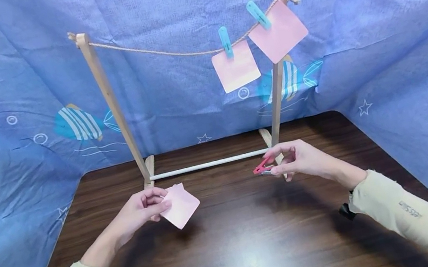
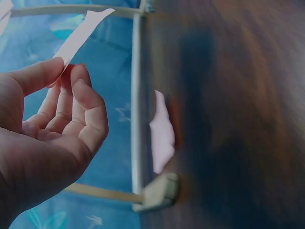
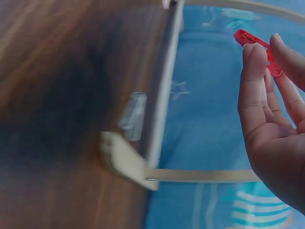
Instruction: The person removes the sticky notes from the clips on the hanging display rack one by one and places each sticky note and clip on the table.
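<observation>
My left hand [image 1: 142, 213] pinches a pink square of paper [image 1: 181, 208] between thumb and fingers, above the table. In the left wrist view that held paper [image 2: 81, 38] appears nearly edge-on. A second pink paper [image 2: 163, 133] lies on the table near the rack's foot. Thumb and fingers of my right hand [image 1: 298, 159] pinch a red clothespin [image 1: 262, 166], also bright in the right wrist view. A pale grey clothespin [image 3: 133, 117] rests on the table by the rack's other foot. Two more pink papers [image 1: 236, 67] hang from the rope, each under a blue clothespin [image 1: 225, 41].
A wooden rack [image 1: 111, 101] stands at the back of the dark wooden table [image 1: 224, 241]. Its rope [image 1: 165, 54] sags between the two posts, and a white bar [image 1: 208, 164] joins them low down. Blue fish-patterned cloth [image 1: 176, 111] hangs behind and at both sides.
</observation>
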The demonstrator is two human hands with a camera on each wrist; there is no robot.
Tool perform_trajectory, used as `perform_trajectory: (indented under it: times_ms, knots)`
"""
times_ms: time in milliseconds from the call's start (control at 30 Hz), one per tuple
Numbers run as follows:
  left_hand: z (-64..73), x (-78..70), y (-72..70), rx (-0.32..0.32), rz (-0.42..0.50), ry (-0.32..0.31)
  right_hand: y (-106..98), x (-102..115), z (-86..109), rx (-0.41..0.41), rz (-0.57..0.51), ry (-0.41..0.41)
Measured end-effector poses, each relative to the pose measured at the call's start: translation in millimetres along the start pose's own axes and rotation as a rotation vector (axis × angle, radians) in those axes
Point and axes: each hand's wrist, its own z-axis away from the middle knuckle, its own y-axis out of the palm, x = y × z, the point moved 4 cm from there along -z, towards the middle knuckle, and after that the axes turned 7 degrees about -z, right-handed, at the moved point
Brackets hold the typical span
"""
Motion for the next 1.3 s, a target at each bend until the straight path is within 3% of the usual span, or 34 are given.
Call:
perform_trajectory:
  times_ms: [200,500,733,967,1300]
  knots:
    - [-3.3,25.5,-6.5,0.017,0.007,-0.074,3,-36,-5.2,0.027,-0.032,0.082]
    - [-3.2,44.8,-15.9,0.027,-0.008,-0.132,14,-66,-12.7,0.098,0.009,0.110]
    - [0.6,60.2,-12.7,0.067,0.017,-0.162,15,-74,-12.9,0.093,-0.001,0.172]
    - [1.7,63.7,-9.1,0.098,0.000,-0.152,5,-78,-12.5,0.096,0.019,0.208]
    - [1.2,63.4,-14.2,0.057,-0.034,-0.167,-2,-70,-9.5,0.165,0.078,0.325]
